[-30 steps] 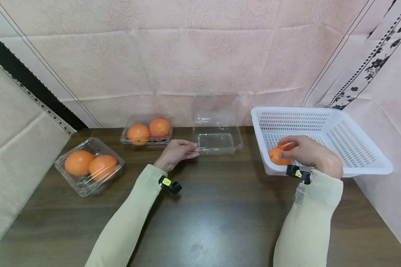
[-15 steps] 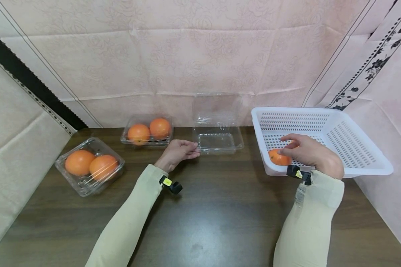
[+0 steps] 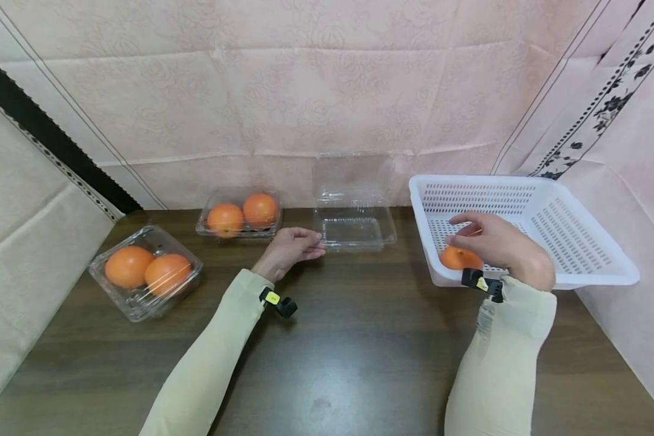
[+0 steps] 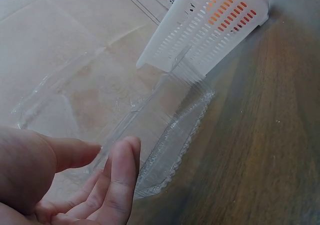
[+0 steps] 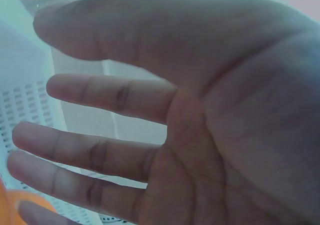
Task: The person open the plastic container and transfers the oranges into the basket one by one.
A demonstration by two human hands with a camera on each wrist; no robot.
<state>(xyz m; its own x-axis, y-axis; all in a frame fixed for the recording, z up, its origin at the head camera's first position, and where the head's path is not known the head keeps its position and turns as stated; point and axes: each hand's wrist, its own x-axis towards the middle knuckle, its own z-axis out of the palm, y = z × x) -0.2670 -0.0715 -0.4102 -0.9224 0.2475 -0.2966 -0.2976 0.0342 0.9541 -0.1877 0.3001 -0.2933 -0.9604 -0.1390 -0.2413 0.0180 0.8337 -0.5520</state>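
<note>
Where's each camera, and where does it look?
Head: on the head, facing forward and down at brown wooden table; left hand, right hand, pale sleeves show.
Left wrist: on that wrist, facing open, clear plastic box; left hand shows.
Right wrist: on that wrist, facing the right hand's palm, white perforated plastic basket behind.
Head and left wrist share the basket.
</note>
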